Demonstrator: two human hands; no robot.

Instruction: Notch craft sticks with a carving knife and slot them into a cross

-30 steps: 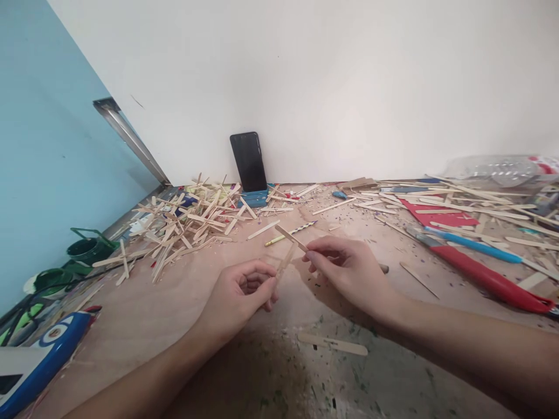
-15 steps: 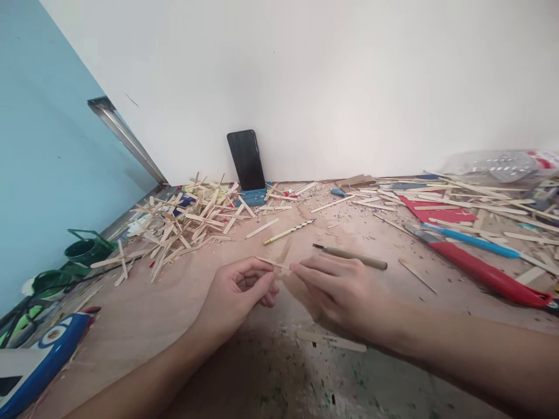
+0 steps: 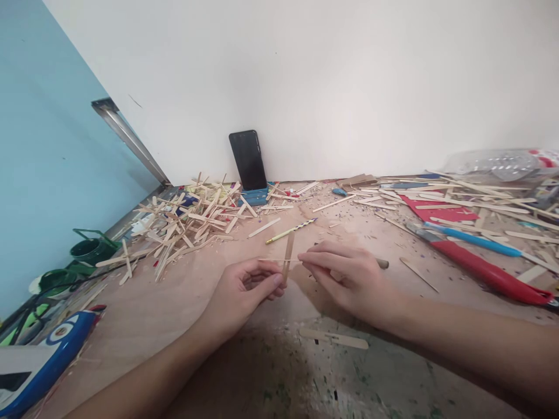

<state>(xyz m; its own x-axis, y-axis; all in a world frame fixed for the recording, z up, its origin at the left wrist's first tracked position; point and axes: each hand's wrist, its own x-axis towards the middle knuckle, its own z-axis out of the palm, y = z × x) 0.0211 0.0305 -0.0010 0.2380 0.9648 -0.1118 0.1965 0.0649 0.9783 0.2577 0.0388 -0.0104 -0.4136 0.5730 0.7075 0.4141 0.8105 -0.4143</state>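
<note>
Over the middle of the table, my left hand (image 3: 244,286) is closed in a pinch around two wooden craft sticks that cross. One craft stick (image 3: 289,254) stands nearly upright. The other, seen edge-on, runs sideways as a thin pale line. My right hand (image 3: 345,274) pinches the far end of the sideways stick with its fingertips. Behind that hand lies a slim tool, only its brown handle end (image 3: 382,264) showing. A pencil (image 3: 288,232) lies just beyond the sticks. Closer to me, a craft stick with dark slots or marks (image 3: 334,338) lies flat.
A heap of crossed craft sticks (image 3: 205,215) is at back left, beside a phone (image 3: 248,160) on a blue stand (image 3: 255,196). Loose sticks, a red-handled tool (image 3: 489,272) and a blue-handled one (image 3: 476,238) lie right. A blue-and-white object (image 3: 52,355) sits left.
The crossed sticks have turned, so one now stands upright and the other shows edge-on. My right hand has shifted slightly right and now covers most of the brown-handled tool.
</note>
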